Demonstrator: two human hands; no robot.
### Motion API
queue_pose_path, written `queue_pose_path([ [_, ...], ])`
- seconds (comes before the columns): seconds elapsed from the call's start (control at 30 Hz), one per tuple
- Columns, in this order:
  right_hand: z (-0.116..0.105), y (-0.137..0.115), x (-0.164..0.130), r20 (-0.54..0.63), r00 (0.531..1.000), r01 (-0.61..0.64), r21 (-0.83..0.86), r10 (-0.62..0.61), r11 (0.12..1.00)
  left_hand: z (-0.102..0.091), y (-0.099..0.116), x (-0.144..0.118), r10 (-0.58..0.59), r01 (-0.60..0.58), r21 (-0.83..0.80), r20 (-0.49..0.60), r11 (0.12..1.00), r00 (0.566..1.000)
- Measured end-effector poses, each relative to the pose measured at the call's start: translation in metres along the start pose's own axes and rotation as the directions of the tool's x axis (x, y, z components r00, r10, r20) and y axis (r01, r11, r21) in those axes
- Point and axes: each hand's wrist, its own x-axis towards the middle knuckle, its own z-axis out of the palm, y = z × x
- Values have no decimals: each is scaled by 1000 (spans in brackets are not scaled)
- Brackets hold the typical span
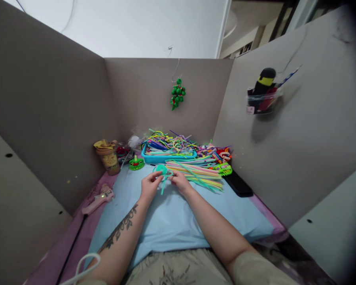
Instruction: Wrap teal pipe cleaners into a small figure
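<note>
We pinch the teal pipe cleaner [163,172] with left hand [150,186] and right hand [179,183], both clamped. Keep the coil tight (loose tails dangling); the spare stems [195,174] lie just beside.

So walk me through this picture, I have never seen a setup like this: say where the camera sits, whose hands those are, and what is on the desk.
The one picture comes from a camera worn on a person's head, looking down at their own bare hands. The left hand and right hand together pinch a teal pipe-cleaner piece, coiled at the top with loose ends hanging. They work over a light blue cloth. Beside them lies a bundle of coloured pipe cleaners, behind it a blue tray heaped with more. A pink glue gun lies at the left, a tan cup behind it. Grey partition walls surround the desk.
</note>
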Motion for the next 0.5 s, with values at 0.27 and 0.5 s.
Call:
queue_pose_path([
  [0.27,18,-4,-10,-14,992,-119,130,122,984,-1,5,-4,103,-99,57,-69,993,992],
  [0.5,33,-1,-18,139,943,-306,-8,304,952,-2,2,-1,63,-61,26,-75,998,995],
])
